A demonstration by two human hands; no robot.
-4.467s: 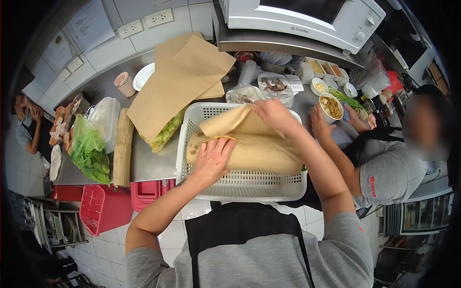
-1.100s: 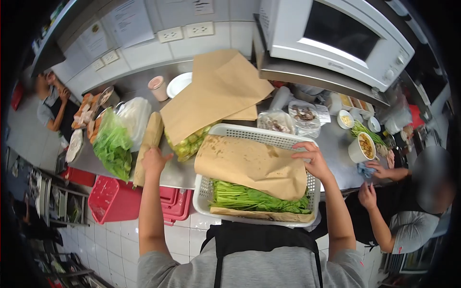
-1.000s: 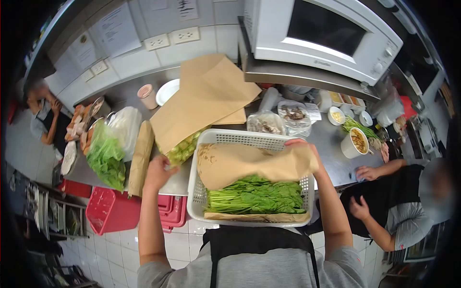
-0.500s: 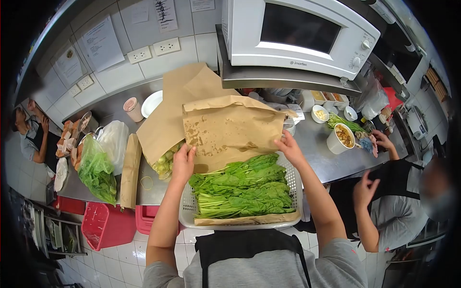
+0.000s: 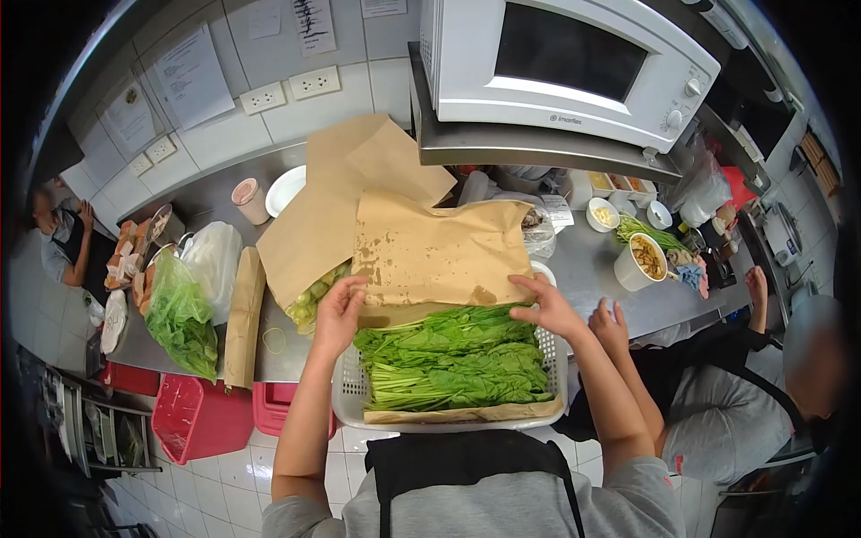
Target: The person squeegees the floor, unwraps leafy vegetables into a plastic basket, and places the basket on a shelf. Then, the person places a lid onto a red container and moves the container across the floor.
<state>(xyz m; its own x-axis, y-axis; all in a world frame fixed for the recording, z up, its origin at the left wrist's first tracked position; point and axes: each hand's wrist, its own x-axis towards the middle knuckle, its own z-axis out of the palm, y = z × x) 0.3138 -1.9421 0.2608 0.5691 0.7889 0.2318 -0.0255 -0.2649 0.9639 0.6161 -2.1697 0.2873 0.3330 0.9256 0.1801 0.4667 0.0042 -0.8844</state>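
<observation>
A white perforated basket holds long-stemmed leafy greens lying on brown paper. The paper is laid open over the basket's far side and shows damp spots. At its left edge my left hand is closed, thumb and fingers pressed together near the paper. My right hand has its fingers spread at the paper's right corner, over the edge of the greens. A yellow rubber band lies on the counter left of the basket.
To the left are a rolled paper bundle, bagged lettuce and a pink bin. Loose brown paper lies behind. A microwave stands on a shelf above. Right are a food tub and a co-worker.
The brown paper has been unrolled and folded back, exposing the greens. The rubber band has gone from the roll to the counter. My right hand has released the paper's edge. The co-worker has shifted closer.
</observation>
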